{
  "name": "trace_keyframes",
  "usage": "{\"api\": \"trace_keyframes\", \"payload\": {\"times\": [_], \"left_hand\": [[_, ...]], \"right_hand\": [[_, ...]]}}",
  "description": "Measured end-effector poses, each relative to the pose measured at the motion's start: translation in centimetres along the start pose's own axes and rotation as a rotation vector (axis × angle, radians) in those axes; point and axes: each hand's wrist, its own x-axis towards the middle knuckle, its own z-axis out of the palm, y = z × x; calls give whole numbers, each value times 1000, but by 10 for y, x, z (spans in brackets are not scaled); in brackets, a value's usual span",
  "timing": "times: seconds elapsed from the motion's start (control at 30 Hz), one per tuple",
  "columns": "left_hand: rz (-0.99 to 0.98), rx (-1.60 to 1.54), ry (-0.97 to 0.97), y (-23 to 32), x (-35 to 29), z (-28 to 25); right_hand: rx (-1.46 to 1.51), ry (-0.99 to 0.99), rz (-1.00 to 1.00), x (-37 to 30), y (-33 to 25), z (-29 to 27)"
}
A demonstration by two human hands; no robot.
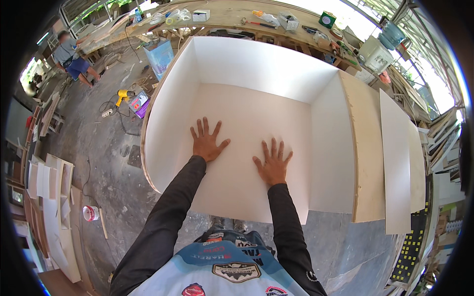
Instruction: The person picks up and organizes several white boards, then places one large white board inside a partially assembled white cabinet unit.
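Note:
In front of me stands a large open wooden box or cabinet carcass [350, 143] with white-faced inner walls and raw plywood on its outer edges. A pale pinkish-white panel [247, 113] lies inside it as a flat surface, its near edge reaching toward my legs. My left hand [206, 141] lies flat on that panel with the fingers spread, closer to the left wall. To the right, my right hand [272, 165] also rests palm down with spread fingers, a short way from the right wall. Neither hand holds anything.
A long workbench [227, 19] with tools and small boxes runs behind the carcass. On the left floor are a yellow heat gun [123, 96], a tin, a cable and a small tub [91, 213]. Loose white sheet [395, 163] leans at right. Another person [74, 56] stands far left.

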Motion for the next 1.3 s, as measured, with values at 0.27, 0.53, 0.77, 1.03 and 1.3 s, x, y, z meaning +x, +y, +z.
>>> {"api": "trace_keyframes", "payload": {"times": [0.27, 0.53, 0.77, 1.03, 1.3], "left_hand": [[26, 24, -47, 0, 39, -11], [27, 20, -89, 7, 94, -17], [-38, 6, -99, 0, 127, -18], [-79, 72, -41, -5, 142, 1], [-62, 70, -28, 0, 145, -3]], "right_hand": [[-34, -93, 149, 37, -17, -2], [-14, -37, 87, 93, -18, 6], [30, -21, 114, 137, 9, 6], [53, 30, 273, 181, 57, 17], [140, 18, 453, 189, 67, 14]]}}
